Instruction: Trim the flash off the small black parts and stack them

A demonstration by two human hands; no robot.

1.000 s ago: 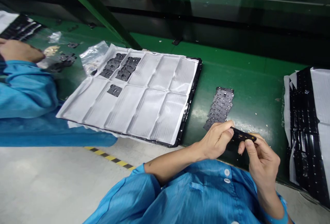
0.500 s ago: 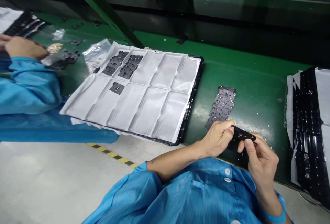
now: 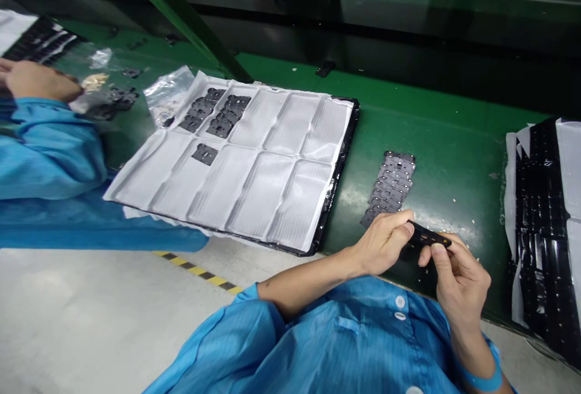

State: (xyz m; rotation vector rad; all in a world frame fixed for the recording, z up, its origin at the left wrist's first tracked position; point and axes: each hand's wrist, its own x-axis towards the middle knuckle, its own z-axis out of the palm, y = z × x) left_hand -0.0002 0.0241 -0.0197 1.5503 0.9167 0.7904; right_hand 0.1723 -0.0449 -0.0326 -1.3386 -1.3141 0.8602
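Note:
Between my two hands is a small flat black plastic part point(image 3: 429, 236) with little cut-outs and gold-coloured spots. My left hand point(image 3: 385, 239) pinches its left end between thumb and fingers. At the other end, my right hand point(image 3: 458, 267) grips it with the thumb on the near face and fingers behind. Just beyond my left hand, an overlapping row of similar dark plates point(image 3: 391, 182) lies on the green bench point(image 3: 454, 140). Fingers behind the part are mostly hidden.
A tray lined with white sheet point(image 3: 272, 188) holds dark plates in several compartments. Another tray point(image 3: 540, 218) stands at the right. On the left, a co-worker's hand point(image 3: 40, 82) works near plastic bags point(image 3: 167, 94) and loose parts. A green post point(image 3: 181, 19) slants behind the tray.
The black part is tilted slightly differently in my hands, showing less of its face. Both hands keep their grip and place. The co-worker's hand has shifted a little up and left.

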